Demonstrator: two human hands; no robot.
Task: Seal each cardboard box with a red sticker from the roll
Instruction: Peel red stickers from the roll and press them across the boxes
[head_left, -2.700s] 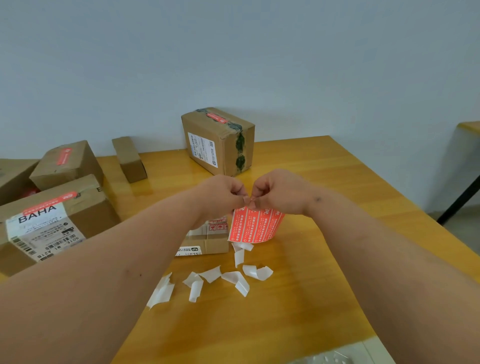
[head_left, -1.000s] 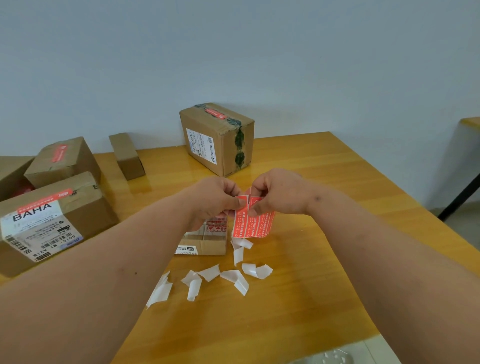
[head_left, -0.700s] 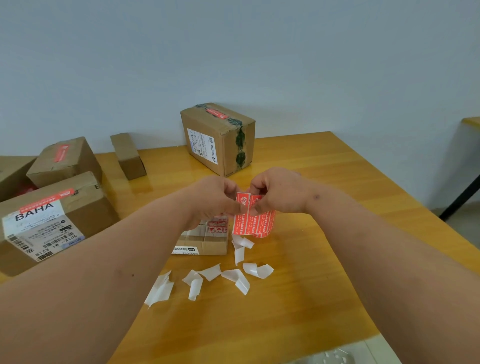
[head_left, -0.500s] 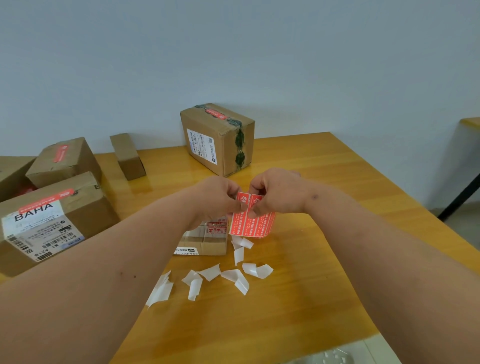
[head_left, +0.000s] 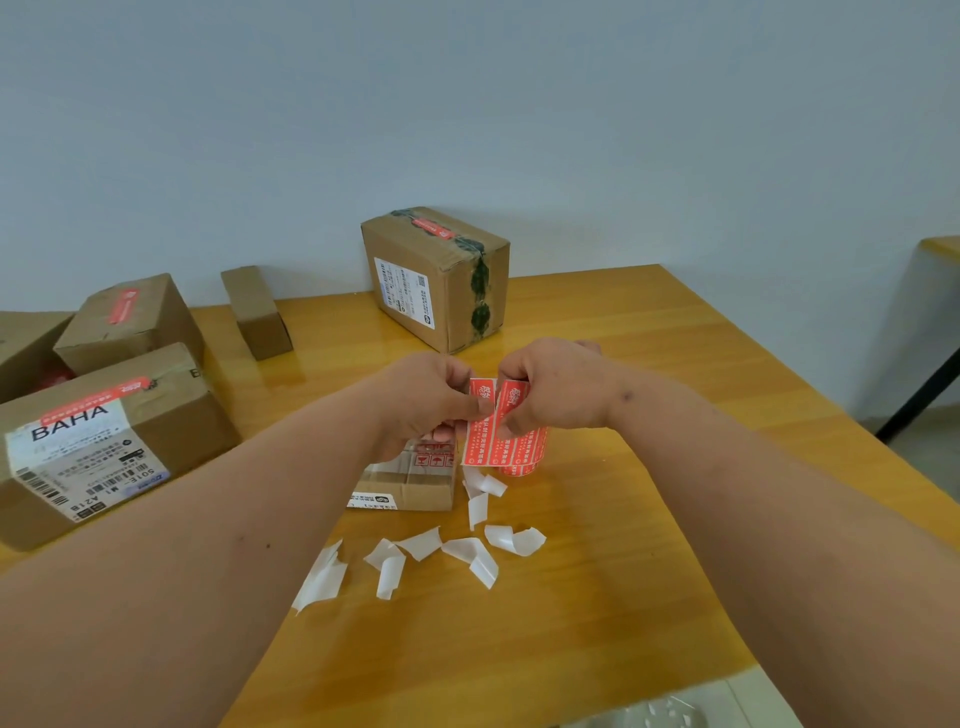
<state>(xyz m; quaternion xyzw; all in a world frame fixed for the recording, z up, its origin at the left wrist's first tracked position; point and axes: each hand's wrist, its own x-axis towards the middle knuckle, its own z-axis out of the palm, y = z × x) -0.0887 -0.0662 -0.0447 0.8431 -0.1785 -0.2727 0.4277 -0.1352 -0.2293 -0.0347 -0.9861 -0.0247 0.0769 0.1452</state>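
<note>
Above the yellow wooden counter (head_left: 649, 353), the left hand (head_left: 421, 400) and right hand (head_left: 550, 389) each pinch the top edge of the red printed sticker roll (head_left: 506, 441), both grips narrow on it. Just below lies a small flat cardboard box (head_left: 410, 480), with curled white backing strips (head_left: 467, 551) near it. A tall taped cardboard box (head_left: 441, 275) stands behind the hands
</note>
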